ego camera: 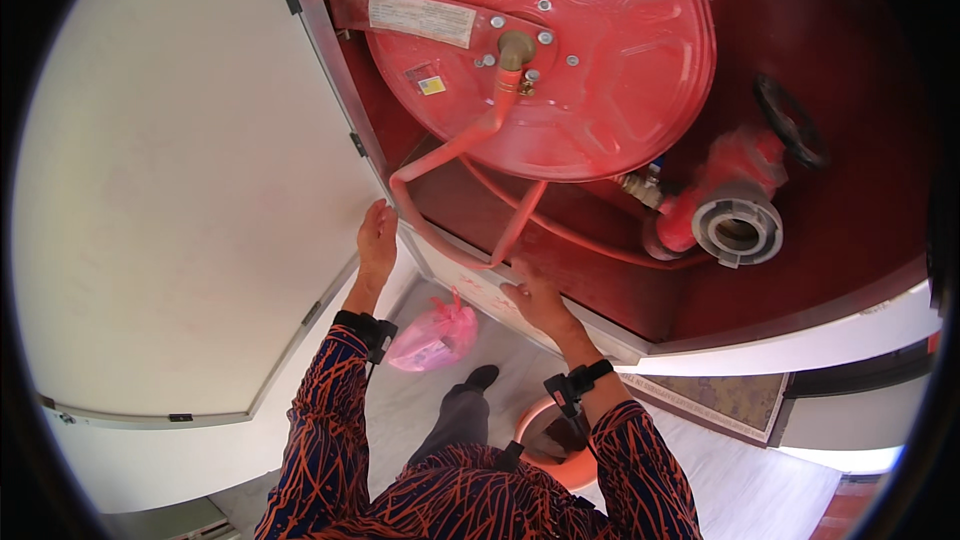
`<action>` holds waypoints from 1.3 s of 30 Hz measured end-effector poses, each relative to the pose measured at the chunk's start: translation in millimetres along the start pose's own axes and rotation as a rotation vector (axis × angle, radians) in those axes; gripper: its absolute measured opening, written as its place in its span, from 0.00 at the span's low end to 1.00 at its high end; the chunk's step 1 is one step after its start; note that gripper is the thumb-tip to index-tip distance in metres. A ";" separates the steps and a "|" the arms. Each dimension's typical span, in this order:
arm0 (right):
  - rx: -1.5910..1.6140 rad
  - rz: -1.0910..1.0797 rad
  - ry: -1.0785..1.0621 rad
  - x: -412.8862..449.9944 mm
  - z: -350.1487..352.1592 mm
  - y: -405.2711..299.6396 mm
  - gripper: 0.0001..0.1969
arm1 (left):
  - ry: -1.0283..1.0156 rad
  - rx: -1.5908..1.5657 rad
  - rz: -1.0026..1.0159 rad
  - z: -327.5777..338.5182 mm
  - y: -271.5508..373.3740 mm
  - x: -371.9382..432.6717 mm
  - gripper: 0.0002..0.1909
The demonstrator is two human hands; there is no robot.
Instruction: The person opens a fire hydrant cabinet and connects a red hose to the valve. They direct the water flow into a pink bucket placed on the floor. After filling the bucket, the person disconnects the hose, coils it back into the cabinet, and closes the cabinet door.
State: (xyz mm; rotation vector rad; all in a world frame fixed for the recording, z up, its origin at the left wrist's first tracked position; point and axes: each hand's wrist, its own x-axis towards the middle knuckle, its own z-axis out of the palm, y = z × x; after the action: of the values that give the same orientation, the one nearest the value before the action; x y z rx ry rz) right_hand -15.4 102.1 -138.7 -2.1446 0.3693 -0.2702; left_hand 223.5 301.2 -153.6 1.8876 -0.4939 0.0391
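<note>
A red fire hose reel (615,82) sits in a red cabinet, a bent brass fitting (516,51) at its hub. From it a red hose (442,154) loops down over the cabinet's lower edge. My left hand (377,236), with fingers raised and together, is beside the hose loop near the hinge side of the white door; it holds nothing that I can see. Just below the bottom of the loop, my right hand (538,298) is at the cabinet's front edge, its fingers slightly curled and blurred; whether they touch the edge is unclear.
The white cabinet door (187,165) stands open at left. A red hydrant valve (679,214) with a grey metal coupling (737,231) and black handwheel (789,121) is at right. Below are a pink plastic bag (435,337), an orange bucket (559,471) and a doormat (720,403).
</note>
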 end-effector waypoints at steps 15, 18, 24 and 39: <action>0.117 0.216 0.319 78.7 24.9 71.2 0.16 | 0.172 -0.019 0.191 101.8 25.4 51.8 0.18; 0.139 0.279 0.252 78.0 20.0 73.5 0.15 | 0.042 0.197 0.340 83.8 37.5 53.3 0.18; 0.026 0.218 0.303 102.0 17.9 79.5 0.16 | -0.050 0.160 0.180 58.9 48.4 55.1 0.19; 0.018 0.241 0.407 108.9 20.3 84.6 0.16 | -0.734 -0.105 -0.259 17.3 106.0 56.1 0.11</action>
State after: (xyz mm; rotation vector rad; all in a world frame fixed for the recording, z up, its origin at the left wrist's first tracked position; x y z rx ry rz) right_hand 79.1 32.8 -214.2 -1.9959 0.8482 -0.5689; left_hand 233.5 237.7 -50.9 1.8093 -0.7149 -0.8578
